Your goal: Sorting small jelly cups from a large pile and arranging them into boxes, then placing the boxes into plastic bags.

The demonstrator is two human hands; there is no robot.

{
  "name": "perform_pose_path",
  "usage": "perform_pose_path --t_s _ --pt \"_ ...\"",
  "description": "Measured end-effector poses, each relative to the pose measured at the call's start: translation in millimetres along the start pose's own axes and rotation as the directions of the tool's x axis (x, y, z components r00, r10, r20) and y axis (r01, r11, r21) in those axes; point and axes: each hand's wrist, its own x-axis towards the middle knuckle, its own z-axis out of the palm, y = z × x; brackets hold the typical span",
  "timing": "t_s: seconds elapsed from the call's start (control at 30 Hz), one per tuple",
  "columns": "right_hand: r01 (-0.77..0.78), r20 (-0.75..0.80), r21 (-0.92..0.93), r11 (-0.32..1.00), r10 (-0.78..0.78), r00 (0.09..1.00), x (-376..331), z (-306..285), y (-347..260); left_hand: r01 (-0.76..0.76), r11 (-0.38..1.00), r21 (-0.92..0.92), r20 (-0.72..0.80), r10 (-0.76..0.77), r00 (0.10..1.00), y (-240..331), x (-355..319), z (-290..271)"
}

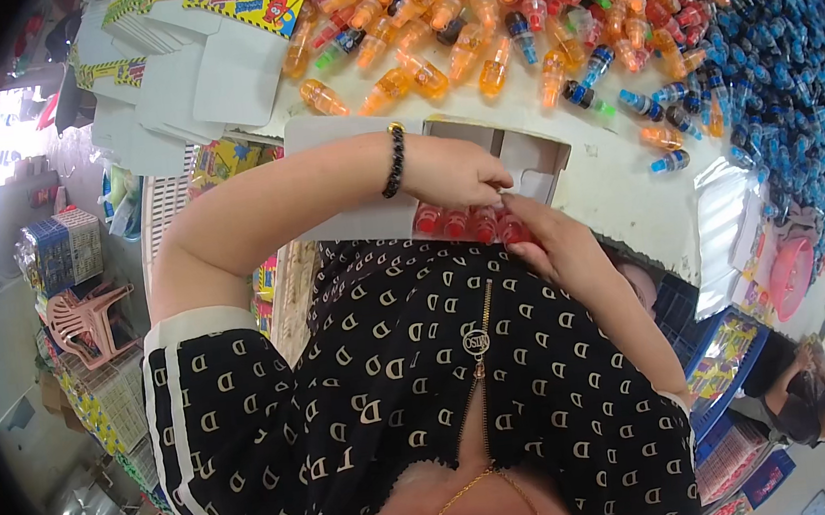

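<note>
A white cardboard box point(359, 225) lies open in front of me at the table's near edge. Along its near side, several small red bottles point(456, 221) stand in a row. My left hand point(459, 172) reaches over the box, fingers curled down; what they hold, if anything, is hidden. My right hand point(550, 241) is at the right end of the row, its thumb and fingers closed around the last red bottle point(511, 227). The two hands' fingertips nearly meet. Behind them, the box's inside point(531, 157) shows pale walls and a divider.
Loose orange bottles point(425, 73) are heaped across the table's far side, with red ones mixed in. Many blue bottles point(777, 88) pile up at the right. Flat printed cartons point(182, 76) are stacked at far left. Another person point(809, 397) is at lower right, near a pink basin point(792, 278).
</note>
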Motion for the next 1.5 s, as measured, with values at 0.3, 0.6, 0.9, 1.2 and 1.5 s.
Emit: perform_pose_path --t_s 0.3,0.6,0.9,1.2,1.5 --pt "-0.047 -0.214 0.074 0.996 0.062 0.975 19.8 -54.1 13.1 0.137 0.99 0.042 -0.479 -0.1 0.872 17.5 -16.2 -89.1" --pt "0.005 -0.623 0.007 1.0 0.0 0.782 70.5 -76.5 75.0 0.312 0.296 0.903 -0.415 0.408 0.813 -5.4 81.0 -131.1" --pt "-0.057 -0.728 -0.044 0.997 0.007 0.685 76.0 -93.9 99.8 0.003 0.555 0.832 -0.447 0.666 0.597 -18.6 87.9 -152.8" --pt "-0.287 -0.552 -0.529 0.798 -0.067 0.831 49.4 -67.7 119.1 -0.219 0.722 -0.657 -0.626 -0.36 0.692 1.5 36.1 -150.1" --pt "0.283 -0.664 0.695 0.661 0.439 0.606 67.1 -63.3 142.7 0.276 0.961 -0.013 -0.648 -0.219 0.729 5.8 47.7 -129.5"
